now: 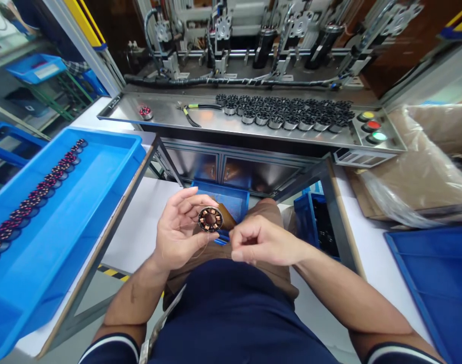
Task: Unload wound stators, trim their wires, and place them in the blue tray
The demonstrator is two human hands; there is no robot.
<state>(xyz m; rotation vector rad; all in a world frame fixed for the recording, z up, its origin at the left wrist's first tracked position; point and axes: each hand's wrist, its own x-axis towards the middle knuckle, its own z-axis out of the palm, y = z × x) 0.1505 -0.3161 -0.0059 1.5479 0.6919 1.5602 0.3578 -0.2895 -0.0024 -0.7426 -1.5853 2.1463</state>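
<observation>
1. In our left hand (180, 230), fingers and thumb pinch a ring-shaped motor stator (211, 228).
2. We see glossy copper coils (218, 221) around its dark ring, hair-fine wires (207, 243) trailing.
3. Our right hand (263, 240) curls closed nearby, apart from it.

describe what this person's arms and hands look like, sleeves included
Both the left hand and right hand are bare, with no gloves visible. Both forearms are uncovered, with no watch in sight. The left sleeve and right sleeve are short and dark navy, each with a white stripe near the hem.
</observation>
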